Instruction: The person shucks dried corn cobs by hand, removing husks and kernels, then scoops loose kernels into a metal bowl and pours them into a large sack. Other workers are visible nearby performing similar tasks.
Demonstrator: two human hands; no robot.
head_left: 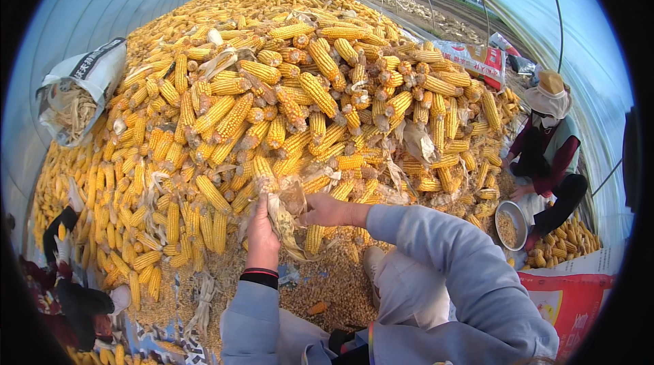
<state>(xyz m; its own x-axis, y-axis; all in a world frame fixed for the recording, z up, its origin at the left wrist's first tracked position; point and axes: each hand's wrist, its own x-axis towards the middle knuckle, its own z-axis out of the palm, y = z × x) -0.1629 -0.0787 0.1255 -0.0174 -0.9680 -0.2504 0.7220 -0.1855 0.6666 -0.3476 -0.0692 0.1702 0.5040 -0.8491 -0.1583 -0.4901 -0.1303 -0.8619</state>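
In front of me, my left hand is closed around the lower part of an ear of corn, which points up and away with its yellow kernels bare at the tip. Dry, pale brown husk hangs peeled back from its base. My right hand comes in from the right with fingers closed on the husk beside the ear. The fingertips are partly hidden by the leaves. Just beyond both hands rises a large heap of husked yellow corn ears.
A white sack of husks lies on the heap's left. At right, a crouching person is beside a metal basin of kernels. Another person works at lower left. Red-and-white sacks lie at right; loose kernels cover the ground before me.
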